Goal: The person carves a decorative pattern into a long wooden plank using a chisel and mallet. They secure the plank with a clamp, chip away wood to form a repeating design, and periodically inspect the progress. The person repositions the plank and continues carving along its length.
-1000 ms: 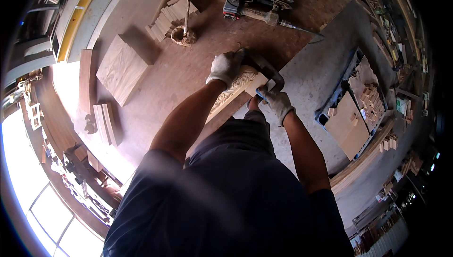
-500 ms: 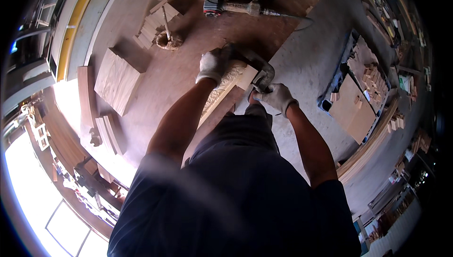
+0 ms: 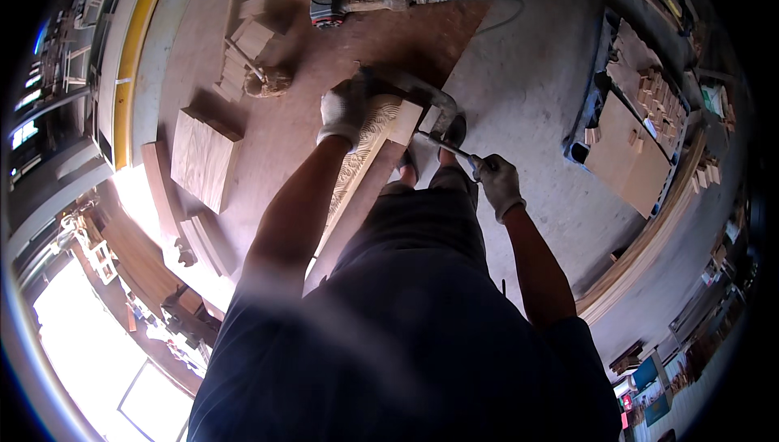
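Note:
A carved wooden rail [image 3: 357,168] with a plain pale block at its far end runs away from my body along the edge of the worktable. Across that end sits a dark metal C-clamp [image 3: 442,105], its screw pointing toward my right. My gloved left hand [image 3: 342,111] is closed round the clamp's left end, beside the rail; its fingertips are partly hidden. To the right, my gloved right hand [image 3: 498,183] grips the outer end of the clamp's screw, the bare shaft showing between hand and frame.
A power tool [image 3: 365,0] with a hose lies at the far side of the table [image 3: 304,137]. A brush [image 3: 264,81] rests by small wood blocks [image 3: 250,36]. A wooden board [image 3: 203,158] lies left. On the floor at right stands a blue-edged pallet [image 3: 621,146] carrying wood pieces.
My right hand has drawn away from the clamp frame, down and to the right, and more of the screw shaft shows. My left hand stays on the clamp. The whole view has shifted slightly.

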Action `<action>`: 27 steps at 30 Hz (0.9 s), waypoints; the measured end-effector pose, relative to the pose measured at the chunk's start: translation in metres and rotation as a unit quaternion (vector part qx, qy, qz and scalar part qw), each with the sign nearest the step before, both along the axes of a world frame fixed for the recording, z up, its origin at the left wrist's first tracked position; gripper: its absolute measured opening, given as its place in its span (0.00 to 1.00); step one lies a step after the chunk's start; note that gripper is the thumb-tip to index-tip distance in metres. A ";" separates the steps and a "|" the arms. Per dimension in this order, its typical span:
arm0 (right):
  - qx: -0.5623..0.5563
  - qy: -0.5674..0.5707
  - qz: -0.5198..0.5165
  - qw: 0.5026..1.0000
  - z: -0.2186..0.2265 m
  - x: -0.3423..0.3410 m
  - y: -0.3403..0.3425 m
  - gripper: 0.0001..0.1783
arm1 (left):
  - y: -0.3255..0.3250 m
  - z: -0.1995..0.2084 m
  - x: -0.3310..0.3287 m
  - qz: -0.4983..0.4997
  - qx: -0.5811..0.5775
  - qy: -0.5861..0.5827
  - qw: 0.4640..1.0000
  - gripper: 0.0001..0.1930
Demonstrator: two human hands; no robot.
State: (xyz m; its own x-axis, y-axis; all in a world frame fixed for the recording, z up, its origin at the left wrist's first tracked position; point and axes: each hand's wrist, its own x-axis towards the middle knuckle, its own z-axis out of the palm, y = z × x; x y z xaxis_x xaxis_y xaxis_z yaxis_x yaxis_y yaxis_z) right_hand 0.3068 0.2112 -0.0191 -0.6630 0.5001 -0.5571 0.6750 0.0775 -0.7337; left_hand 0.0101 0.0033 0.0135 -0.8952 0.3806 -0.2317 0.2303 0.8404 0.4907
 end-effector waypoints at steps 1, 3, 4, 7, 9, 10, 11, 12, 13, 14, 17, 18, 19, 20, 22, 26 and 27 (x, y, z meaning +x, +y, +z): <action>-0.003 -0.007 -0.008 1.000 0.008 -0.004 -0.004 0.14 | 0.000 0.002 0.000 -0.008 -0.029 -0.011 0.999 0.21; -0.035 -0.023 -0.008 0.999 0.025 -0.011 0.001 0.17 | -0.002 -0.002 -0.002 0.011 -0.057 -0.038 0.998 0.19; -0.066 -0.033 -0.001 0.997 0.033 -0.017 0.006 0.21 | -0.004 -0.009 -0.005 0.038 -0.057 -0.055 0.996 0.19; -0.218 -0.097 -0.015 0.971 0.024 -0.016 0.023 0.26 | 0.002 0.000 0.001 0.033 -0.051 -0.032 0.998 0.20; -0.333 -0.168 -0.063 0.926 0.015 -0.018 0.031 0.28 | 0.004 0.005 0.003 0.009 -0.043 -0.002 0.999 0.21; -0.378 -0.195 -0.073 0.902 0.011 -0.023 0.035 0.28 | 0.003 0.003 0.003 0.000 -0.038 0.008 0.999 0.22; -0.421 -0.222 -0.083 0.875 0.007 -0.026 0.042 0.28 | 0.001 0.002 0.003 -0.008 -0.032 0.017 0.999 0.22; -0.461 -0.249 -0.093 0.847 0.004 -0.027 0.047 0.28 | 0.004 0.004 0.003 0.008 -0.030 0.000 1.000 0.23; -0.469 -0.247 -0.101 0.842 0.002 -0.024 0.048 0.28 | 0.007 0.008 0.003 0.025 -0.027 -0.016 0.999 0.23; -0.477 -0.246 -0.109 0.837 -0.002 -0.020 0.047 0.28 | 0.010 0.010 0.004 0.041 -0.023 -0.033 0.998 0.24; -0.425 -0.204 -0.070 0.879 0.017 -0.031 0.042 0.28 | -0.003 -0.009 -0.005 0.016 -0.025 -0.024 0.999 0.27; -0.393 -0.186 -0.054 0.899 0.036 -0.030 0.038 0.29 | -0.004 -0.013 -0.006 0.026 -0.020 -0.046 0.998 0.28; -0.329 -0.143 -0.066 0.931 0.059 -0.031 0.033 0.31 | -0.005 -0.014 -0.008 0.038 -0.014 -0.066 0.997 0.30; -0.301 -0.114 -0.068 0.944 0.062 -0.025 0.029 0.32 | -0.005 -0.016 -0.009 0.050 -0.008 -0.086 0.995 0.31; -0.245 -0.055 -0.075 0.965 0.056 -0.003 0.022 0.35 | 0.003 -0.001 -0.008 0.091 0.014 -0.139 0.986 0.34; 0.040 0.084 0.139 0.986 0.090 0.007 -0.001 0.41 | 0.003 0.011 -0.005 0.090 -0.013 -0.129 0.987 0.34; 0.107 0.099 0.170 0.975 0.095 0.009 -0.005 0.40 | 0.006 0.012 -0.004 0.085 -0.016 -0.125 0.988 0.34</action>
State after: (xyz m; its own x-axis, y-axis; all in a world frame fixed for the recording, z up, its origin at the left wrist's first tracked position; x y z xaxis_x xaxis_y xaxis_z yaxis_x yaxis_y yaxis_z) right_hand 0.3157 0.2066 0.0761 -0.8947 0.3235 -0.3080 0.4301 0.4374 -0.7898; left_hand 0.0060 0.0093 0.0251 -0.8590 0.2186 -0.4630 -0.0408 0.8722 0.4874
